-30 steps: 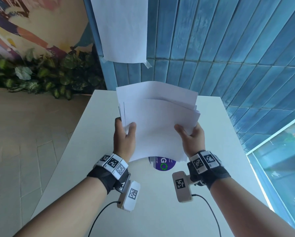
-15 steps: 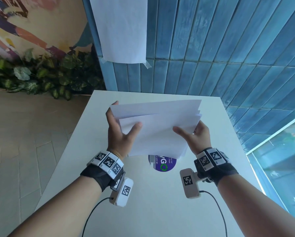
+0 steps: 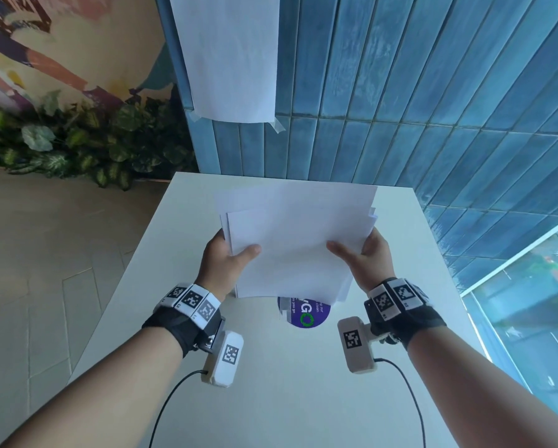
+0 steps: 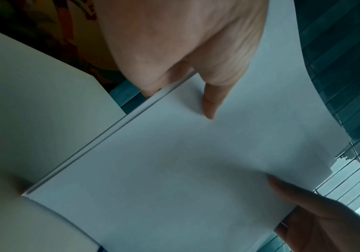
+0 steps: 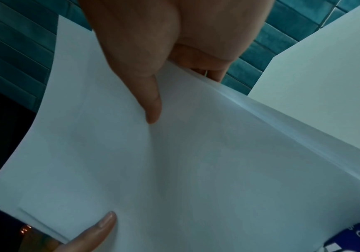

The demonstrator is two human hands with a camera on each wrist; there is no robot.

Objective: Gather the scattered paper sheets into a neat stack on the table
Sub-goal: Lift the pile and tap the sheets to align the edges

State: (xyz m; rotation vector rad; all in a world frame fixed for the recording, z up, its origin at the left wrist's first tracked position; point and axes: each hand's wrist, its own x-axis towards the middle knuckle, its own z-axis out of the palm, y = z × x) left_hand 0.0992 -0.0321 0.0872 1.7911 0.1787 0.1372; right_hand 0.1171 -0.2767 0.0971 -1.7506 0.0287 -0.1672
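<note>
A bundle of several white paper sheets (image 3: 297,240) is held above the middle of the white table (image 3: 271,383), its edges uneven at the far and right sides. My left hand (image 3: 227,258) grips the bundle's left edge, thumb on top and fingers hidden beneath. My right hand (image 3: 363,255) grips the right edge the same way. In the left wrist view the left thumb (image 4: 210,104) presses on the top sheet (image 4: 185,170). In the right wrist view the right thumb (image 5: 151,105) lies on the paper (image 5: 196,170), with fingers curled under the edge.
A round purple sticker (image 3: 306,313) on the table shows under the bundle's near edge. A white sheet (image 3: 229,53) is taped to the blue tiled wall (image 3: 433,92) behind the table. Green plants (image 3: 77,150) line the floor at left. A glass panel (image 3: 530,302) runs along the right.
The bundle has tilted from upright to nearly flat and sunk toward the table. Both hands shifted along its side edges, and the left thumb, briefly spread wide, closed back onto the top sheet.
</note>
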